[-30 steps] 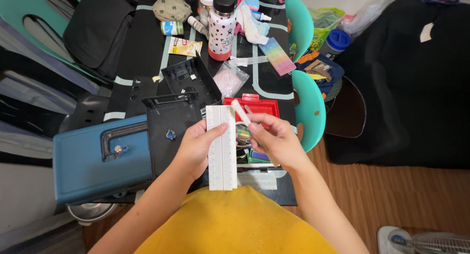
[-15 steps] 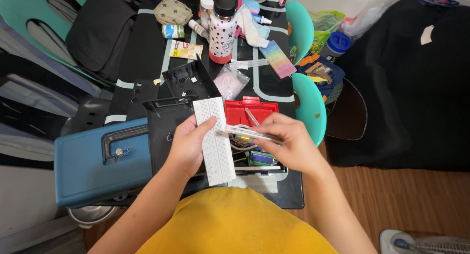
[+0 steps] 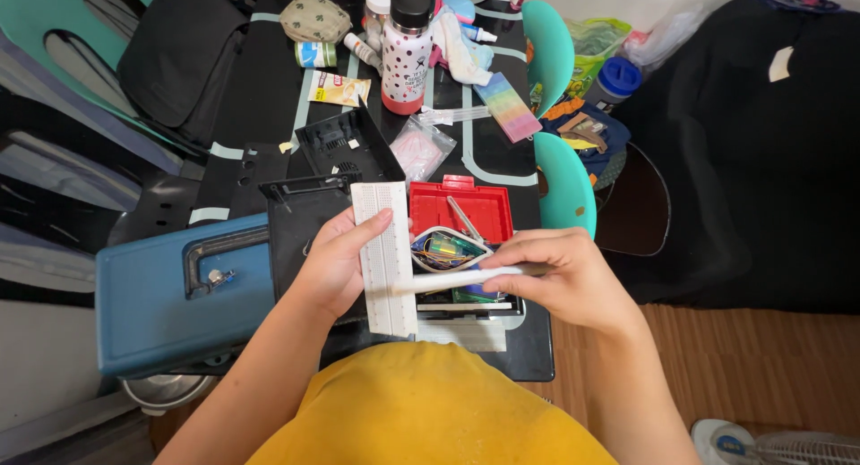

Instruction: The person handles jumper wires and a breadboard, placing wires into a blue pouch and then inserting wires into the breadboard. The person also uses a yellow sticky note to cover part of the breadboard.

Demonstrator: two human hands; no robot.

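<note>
We grip a white breadboard (image 3: 383,254) upright in our left hand (image 3: 336,263), fingers clamped round its left edge, above the table's near edge. Our right hand (image 3: 564,277) pinches a slim white strip (image 3: 448,279) whose tip touches the breadboard's right side. Beneath lie an open red box (image 3: 466,210) and a blue case (image 3: 179,295) at the near left corner.
</note>
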